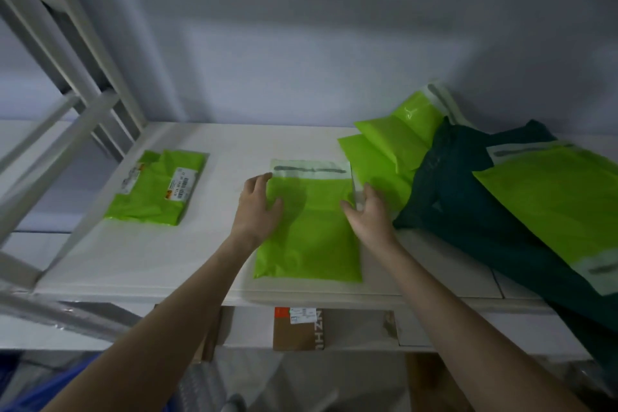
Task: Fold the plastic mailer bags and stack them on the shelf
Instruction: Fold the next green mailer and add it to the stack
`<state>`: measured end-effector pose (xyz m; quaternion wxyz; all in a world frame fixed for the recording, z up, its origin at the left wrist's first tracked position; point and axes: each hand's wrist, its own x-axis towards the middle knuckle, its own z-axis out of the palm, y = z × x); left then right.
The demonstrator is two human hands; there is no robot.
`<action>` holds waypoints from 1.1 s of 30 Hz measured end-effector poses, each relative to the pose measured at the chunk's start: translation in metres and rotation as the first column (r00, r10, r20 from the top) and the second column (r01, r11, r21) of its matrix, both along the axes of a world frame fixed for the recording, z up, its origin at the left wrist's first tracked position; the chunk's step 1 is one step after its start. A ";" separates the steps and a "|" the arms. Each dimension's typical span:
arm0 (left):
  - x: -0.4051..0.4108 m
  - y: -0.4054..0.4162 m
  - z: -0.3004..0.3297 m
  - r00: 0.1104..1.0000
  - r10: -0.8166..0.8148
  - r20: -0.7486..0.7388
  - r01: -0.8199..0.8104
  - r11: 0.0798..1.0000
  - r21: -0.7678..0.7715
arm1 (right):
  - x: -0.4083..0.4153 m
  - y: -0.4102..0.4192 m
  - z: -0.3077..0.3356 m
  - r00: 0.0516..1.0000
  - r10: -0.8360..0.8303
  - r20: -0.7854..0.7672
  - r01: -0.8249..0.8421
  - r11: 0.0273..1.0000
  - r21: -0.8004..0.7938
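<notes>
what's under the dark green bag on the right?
The crumpled dark green plastic bag overlaps a lime green mailer at its left edge and rests on the white shelf. Another lime green mailer lies on top. Anything else beneath is covered.

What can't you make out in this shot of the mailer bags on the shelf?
- Label text on the folded bags, head view: too small and blurred.
- Dark green bag: partly covered by a green mailer, cut off at the right edge.
- Cardboard box: mostly hidden under the shelf.
</notes>
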<state>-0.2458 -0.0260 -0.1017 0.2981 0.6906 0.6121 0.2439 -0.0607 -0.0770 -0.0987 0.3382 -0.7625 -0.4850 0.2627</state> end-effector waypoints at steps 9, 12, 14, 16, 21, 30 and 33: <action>0.020 -0.038 -0.016 0.849 -0.268 -0.456 0.343 0.935 0.087 | -0.033 -0.023 -0.017 0.778 0.367 0.510 -0.397 0.916 -0.054; 0.015 -0.038 -0.023 0.837 -0.268 -0.477 0.371 0.919 0.135 | -0.032 -0.025 -0.026 0.726 0.388 0.567 -0.408 0.908 -0.098; 0.013 -0.038 -0.030 0.847 -0.287 -0.448 0.391 0.907 0.159 | -0.031 -0.025 -0.028 0.726 0.397 0.562 -0.404 0.907 -0.119; 0.012 -0.039 -0.035 0.849 -0.308 -0.430 0.413 0.893 0.176 | -0.030 -0.025 -0.031 0.728 0.417 0.544 -0.404 0.902 -0.151; 0.012 -0.041 -0.043 0.857 -0.281 -0.431 0.374 0.916 0.147 | -0.028 -0.026 -0.040 0.733 0.434 0.523 -0.392 0.899 -0.196; 0.008 -0.043 -0.053 0.867 -0.282 -0.410 0.381 0.907 0.181 | -0.031 -0.034 -0.046 0.706 0.383 0.596 -0.341 0.921 -0.188; 0.006 -0.044 -0.053 0.864 -0.301 -0.404 0.405 0.892 0.202 | -0.030 -0.036 -0.047 0.705 0.380 0.599 -0.330 0.923 -0.197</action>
